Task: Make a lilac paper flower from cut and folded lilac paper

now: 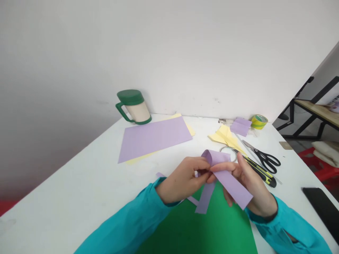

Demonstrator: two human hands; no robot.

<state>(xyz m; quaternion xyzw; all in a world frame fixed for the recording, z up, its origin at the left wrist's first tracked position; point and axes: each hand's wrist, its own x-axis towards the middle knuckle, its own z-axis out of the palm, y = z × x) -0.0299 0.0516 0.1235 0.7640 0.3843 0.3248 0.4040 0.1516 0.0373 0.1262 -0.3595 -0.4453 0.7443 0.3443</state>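
A strip of purple paper point(234, 188) is bent into a loop, with its ends hanging down like a ribbon. My left hand point(186, 178) pinches it where the ends meet below the loop. From the other side my right hand point(245, 181) holds the same spot between its fingers, thumb raised; one tail of the strip lies across its palm. Fingers partly hide the crossing point. Beneath both hands is a green sheet point(209, 233) on the white table. Thin purple slips point(192, 200) show beside and behind my left hand.
A purple sheet point(156, 135) over yellow paper and a green-lidded mug point(136, 107) stand back left. Right of my hands are a utility knife point(261, 171), black scissors point(266, 157), folded yellow paper point(225, 135), purple pieces point(241, 126), a tape roll point(259, 121) and a black phone-like slab point(321, 208).
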